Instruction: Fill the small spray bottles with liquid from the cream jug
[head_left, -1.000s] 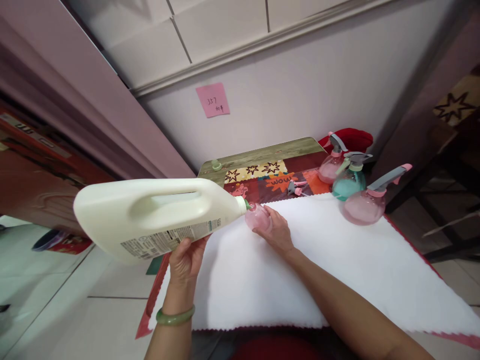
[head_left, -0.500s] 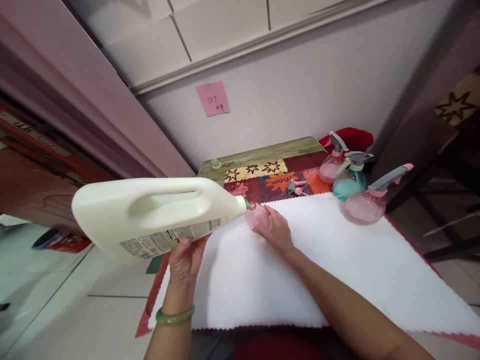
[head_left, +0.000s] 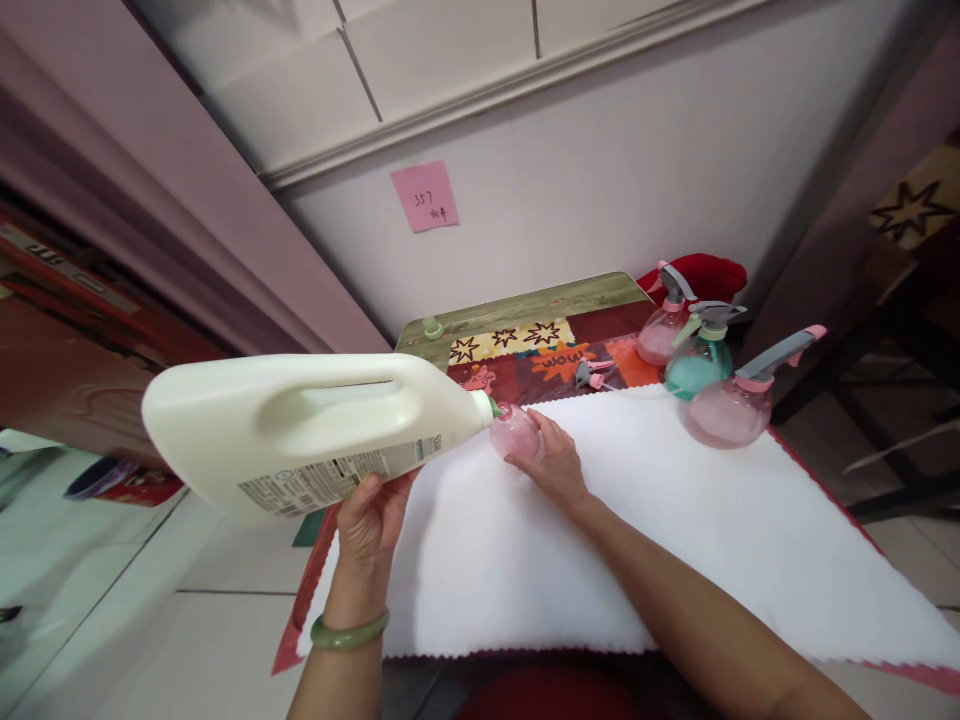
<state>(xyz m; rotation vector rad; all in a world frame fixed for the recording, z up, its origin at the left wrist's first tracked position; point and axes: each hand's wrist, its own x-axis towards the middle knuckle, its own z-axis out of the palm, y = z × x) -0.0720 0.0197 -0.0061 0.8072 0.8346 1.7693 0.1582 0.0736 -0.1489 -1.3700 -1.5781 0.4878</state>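
My left hand [head_left: 369,520] grips the underside of a large cream plastic jug [head_left: 300,430], tipped on its side with its spout pointing right. The spout meets the mouth of a small pink see-through bottle [head_left: 512,432] that stands on a white cloth [head_left: 675,540]. My right hand [head_left: 553,460] is wrapped round that pink bottle from the right and holds it steady. A green bangle sits on my left wrist.
Three spray bottles stand at the far right of the table: pink [head_left: 661,325], teal [head_left: 697,355] and a bigger pink one [head_left: 735,405]. A loose sprayer head [head_left: 592,375] and a small green cap [head_left: 433,327] lie beyond the cloth. A pink note [head_left: 424,197] hangs on the wall.
The jug's back end has drifted slightly left and up; both hands and the pink bottle stay where they were.
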